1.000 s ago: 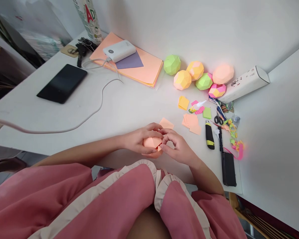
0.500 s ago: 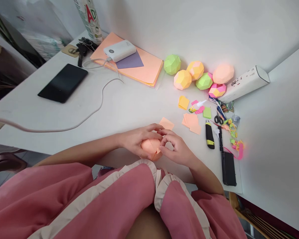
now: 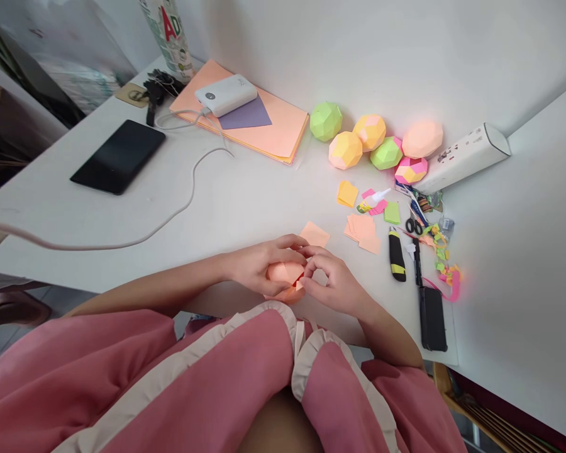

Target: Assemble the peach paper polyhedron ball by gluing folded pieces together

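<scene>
A faceted peach paper ball (image 3: pixel 283 272) is held at the table's front edge, close to my body. My left hand (image 3: pixel 263 264) wraps round its left and far sides, with the thumb across its near face. At its right side my right hand (image 3: pixel 329 280) pinches a small peach paper flap (image 3: pixel 299 285) between thumb and forefinger. A dark reddish gap shows in the ball beside that flap. Just beyond the fingers lies a loose peach paper square (image 3: pixel 315 234). To the right of it is a small stack of peach squares (image 3: pixel 362 233).
Several finished paper balls (image 3: pixel 346 150) sit along the wall. A glue bottle (image 3: pixel 373 200), scissors (image 3: pixel 414 226), a cutter (image 3: pixel 397 255) and a black phone (image 3: pixel 432 319) lie at right. A tablet (image 3: pixel 119 157), a white cable (image 3: pixel 193 182) and a power bank (image 3: pixel 226 95) on paper sheets are at left.
My left thumb has shifted up over the ball's near face. The gap beside the flap looks wider and darker. My right hand has stayed almost in place.
</scene>
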Demonstrator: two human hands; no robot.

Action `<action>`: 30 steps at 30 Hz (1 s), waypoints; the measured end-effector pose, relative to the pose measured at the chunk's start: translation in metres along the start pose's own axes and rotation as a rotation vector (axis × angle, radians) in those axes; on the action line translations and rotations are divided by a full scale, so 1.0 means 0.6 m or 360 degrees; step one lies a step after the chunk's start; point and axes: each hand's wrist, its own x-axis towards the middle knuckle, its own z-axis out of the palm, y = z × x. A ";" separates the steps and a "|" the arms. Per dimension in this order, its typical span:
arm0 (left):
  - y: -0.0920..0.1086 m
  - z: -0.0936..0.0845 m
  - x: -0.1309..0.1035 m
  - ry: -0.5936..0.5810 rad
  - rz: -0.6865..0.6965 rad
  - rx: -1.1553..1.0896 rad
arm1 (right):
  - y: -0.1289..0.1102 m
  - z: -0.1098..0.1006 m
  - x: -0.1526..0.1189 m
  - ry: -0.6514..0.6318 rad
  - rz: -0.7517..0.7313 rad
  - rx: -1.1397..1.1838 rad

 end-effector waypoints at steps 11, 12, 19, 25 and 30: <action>-0.005 -0.001 0.000 -0.0037 0.0040 -0.0004 | -0.003 0.004 -0.001 0.0013 -0.0043 -0.0002; -0.005 -0.001 0.000 -0.0036 0.0052 -0.0008 | -0.003 0.003 -0.001 0.0015 -0.0035 -0.0005; -0.013 0.000 -0.002 -0.0060 0.0049 -0.0046 | 0.004 0.002 -0.005 0.0042 -0.0082 0.0038; -0.018 0.001 -0.002 -0.0027 0.0044 -0.0118 | 0.009 0.003 -0.005 0.0037 -0.0084 0.0091; -0.030 0.006 -0.003 0.0061 0.0024 -0.0254 | 0.013 0.000 0.000 0.0044 -0.0032 0.0177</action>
